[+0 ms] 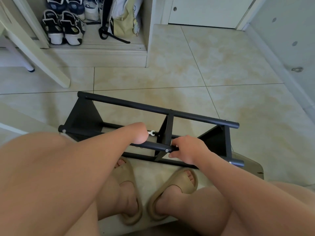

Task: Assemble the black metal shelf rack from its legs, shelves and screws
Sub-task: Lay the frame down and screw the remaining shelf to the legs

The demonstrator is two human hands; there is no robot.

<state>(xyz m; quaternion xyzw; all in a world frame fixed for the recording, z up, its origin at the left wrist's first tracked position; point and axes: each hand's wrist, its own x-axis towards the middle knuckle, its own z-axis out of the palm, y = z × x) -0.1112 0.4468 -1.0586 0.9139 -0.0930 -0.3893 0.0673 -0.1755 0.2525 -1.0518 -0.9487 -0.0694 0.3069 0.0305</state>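
Seen from the head camera, the black rack (167, 124) lies on its side on the tiled floor (187, 65), just ahead of the person's feet in tan sandals (180, 183). Its far leg (158, 109) runs from upper left to right across the middle of the view. The near leg (153, 145) runs roughly parallel, closer to the feet.

Three shelves stand on edge between the legs: a left shelf (85, 114), a middle shelf (162, 133) and a right shelf (213, 139). A silver screw (166, 150) shows in the near leg where the middle shelf meets it. A small white wrench (151, 133) lies on the floor inside the frame, just left of the middle shelf.

The right hand (186, 149) grasps the near leg right beside that screw, with fingers curled over the top of the bar and the thumb under it. The left hand (139, 133) bends down at the wrist onto the near leg, left of the screw. Its fingers are hidden behind the wrist, so I cannot tell whether it grips the bar or only rests there.

At the top left, an open cupboard holds dark sneakers (63, 28) and a pale bag (124, 19).
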